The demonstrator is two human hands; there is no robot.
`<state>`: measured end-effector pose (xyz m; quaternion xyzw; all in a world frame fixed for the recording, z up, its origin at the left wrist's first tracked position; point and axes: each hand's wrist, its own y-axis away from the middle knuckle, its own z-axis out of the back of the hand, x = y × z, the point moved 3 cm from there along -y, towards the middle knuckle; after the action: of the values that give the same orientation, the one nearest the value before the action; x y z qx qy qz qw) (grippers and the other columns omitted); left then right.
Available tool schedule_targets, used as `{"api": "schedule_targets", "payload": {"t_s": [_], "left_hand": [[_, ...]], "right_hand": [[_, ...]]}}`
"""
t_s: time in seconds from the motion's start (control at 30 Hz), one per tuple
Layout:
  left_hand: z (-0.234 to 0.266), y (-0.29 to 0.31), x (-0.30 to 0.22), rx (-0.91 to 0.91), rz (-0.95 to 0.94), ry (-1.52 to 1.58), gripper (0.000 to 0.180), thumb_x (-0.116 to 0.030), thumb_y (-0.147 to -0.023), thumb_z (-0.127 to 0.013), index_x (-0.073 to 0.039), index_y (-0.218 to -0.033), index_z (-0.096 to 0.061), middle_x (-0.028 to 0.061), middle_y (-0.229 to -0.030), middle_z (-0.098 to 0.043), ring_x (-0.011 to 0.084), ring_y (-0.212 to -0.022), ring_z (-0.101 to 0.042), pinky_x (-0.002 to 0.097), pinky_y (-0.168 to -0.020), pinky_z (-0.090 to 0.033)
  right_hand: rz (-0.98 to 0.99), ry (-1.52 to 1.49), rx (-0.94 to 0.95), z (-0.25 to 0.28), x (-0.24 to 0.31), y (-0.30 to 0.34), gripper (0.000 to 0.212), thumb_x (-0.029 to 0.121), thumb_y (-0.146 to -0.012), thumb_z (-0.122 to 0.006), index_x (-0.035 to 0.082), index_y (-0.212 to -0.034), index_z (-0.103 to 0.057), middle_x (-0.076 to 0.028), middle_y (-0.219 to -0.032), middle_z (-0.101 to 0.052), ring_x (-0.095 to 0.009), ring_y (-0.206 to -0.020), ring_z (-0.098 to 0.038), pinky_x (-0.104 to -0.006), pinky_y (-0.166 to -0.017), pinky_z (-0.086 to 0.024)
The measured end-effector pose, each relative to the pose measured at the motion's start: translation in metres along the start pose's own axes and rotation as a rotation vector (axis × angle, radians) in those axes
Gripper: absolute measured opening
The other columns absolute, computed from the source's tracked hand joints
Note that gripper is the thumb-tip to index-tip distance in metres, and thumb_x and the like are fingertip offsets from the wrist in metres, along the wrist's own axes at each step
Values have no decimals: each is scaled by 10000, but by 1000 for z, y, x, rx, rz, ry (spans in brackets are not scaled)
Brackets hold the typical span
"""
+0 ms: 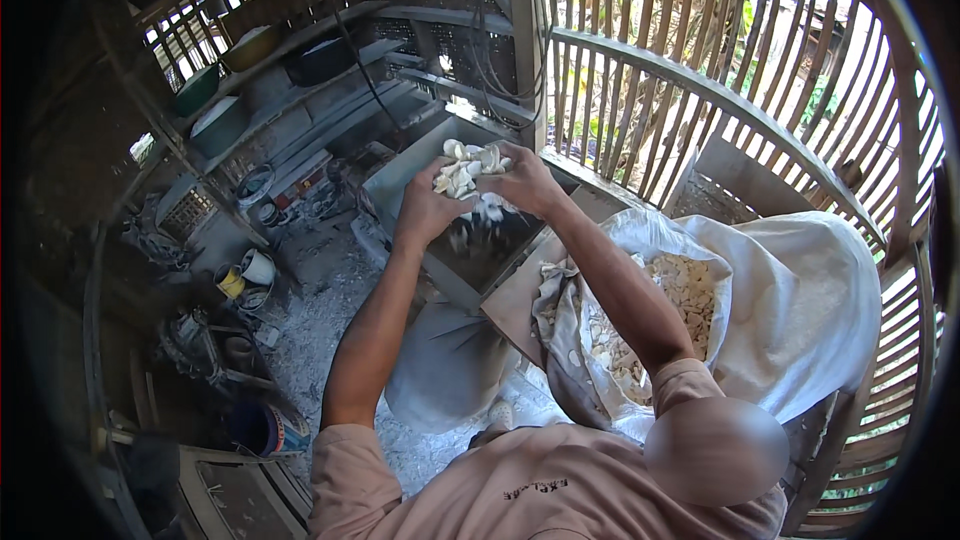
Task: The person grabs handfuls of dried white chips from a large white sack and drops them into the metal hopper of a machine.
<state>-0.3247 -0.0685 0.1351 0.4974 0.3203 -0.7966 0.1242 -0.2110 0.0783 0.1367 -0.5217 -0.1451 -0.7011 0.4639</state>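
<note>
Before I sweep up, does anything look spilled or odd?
Yes: whitish residue is strewn over the floor, left of the open bin, where it looks spilled. The white pieces held between left hand and right hand are above the bin, so nothing odd there.

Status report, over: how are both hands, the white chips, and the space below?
Left hand and right hand cupping white chips. Blurred pieces mid-air above open grey bin. No obstruction seen between hands and bin.
</note>
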Motion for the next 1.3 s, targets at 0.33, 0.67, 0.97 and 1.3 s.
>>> {"api": "schedule_targets", "payload": {"t_s": [0.33, 0.67, 0.97, 1.3], "left_hand": [[-4, 9, -17, 10, 14, -518, 508, -119, -614, -832, -12, -1084, -671, 141, -1026, -679, 311, -946, -673, 383, -836, -525], [-9, 9, -19, 29, 82, -538, 354, -133, -660, -813, -24, -987, -731, 152, -1018, -687, 340, -950, -670, 398, -847, -524], [-10, 7, -13, 41, 18, -582, 349, -133, -681, -829, -13, -989, -716, 159, -955, -698, 330, -916, -678, 402, -824, -528], [-8, 7, -22, -26, 122, -647, 395, -360, -752, -810, -21, -903, -677, 178, -923, -687, 376, -902, -652, 470, -781, -507]], "right_hand": [[188, 481, -23, 12, 37, 31, 471, 324, -723, -732, 120, -1143, -667, -137, -1057, -667, -364, -985, -652, -456, -846, -515], [265, 390, -103, 16, 30, 34, 441, 206, -787, -691, 93, -1198, -576, -166, -1104, -584, -420, -941, -633, -503, -813, -509], [217, 437, -127, 15, 27, 32, 383, 228, -861, -642, 66, -1197, -553, -193, -1092, -590, -434, -951, -629, -519, -804, -503], [245, 390, -61, 16, 30, 33, 324, 149, -885, -616, 77, -1195, -557, -182, -1132, -567, -428, -995, -612, -502, -839, -503]]}}
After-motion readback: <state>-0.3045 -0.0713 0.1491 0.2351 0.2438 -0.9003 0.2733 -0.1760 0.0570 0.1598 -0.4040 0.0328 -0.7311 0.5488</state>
